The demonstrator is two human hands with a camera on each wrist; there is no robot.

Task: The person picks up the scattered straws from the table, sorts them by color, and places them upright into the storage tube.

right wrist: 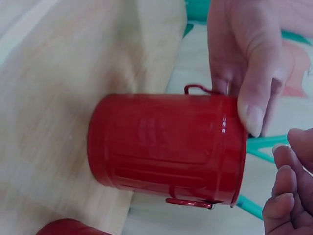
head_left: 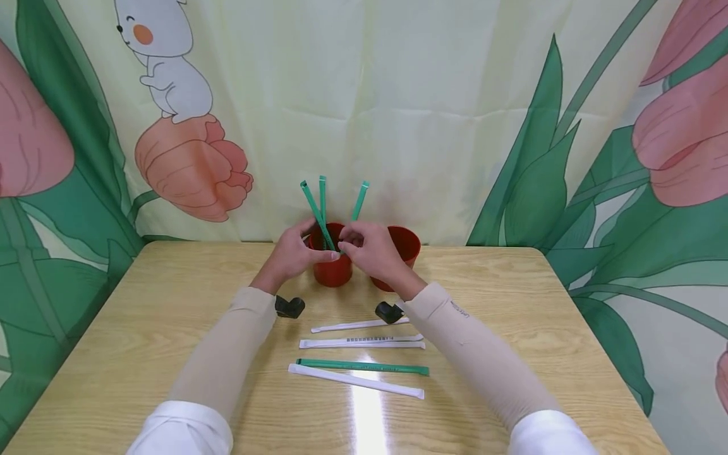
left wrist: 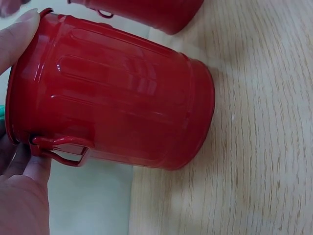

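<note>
My left hand (head_left: 292, 253) grips the rim of the left red bucket (head_left: 332, 273), thumb on the near side. In the left wrist view that bucket (left wrist: 112, 93) shows its ribbed wall and a small wire handle. Three green paper-wrapped straws (head_left: 322, 202) stand in it, two leaning left and one to the right. Close over the rim is my right hand (head_left: 375, 249), fingers loosely curled. The right wrist view shows these fingers (right wrist: 281, 196) with nothing visible between them, while a green straw (right wrist: 250, 207) passes behind them.
A second red bucket (head_left: 406, 243) stands just right of the first, partly behind my right hand. Nearer on the wooden table (head_left: 483, 354) lie several white-wrapped straws (head_left: 356, 381) and one green straw (head_left: 363, 366). A patterned curtain (head_left: 421, 126) hangs behind the table's far edge.
</note>
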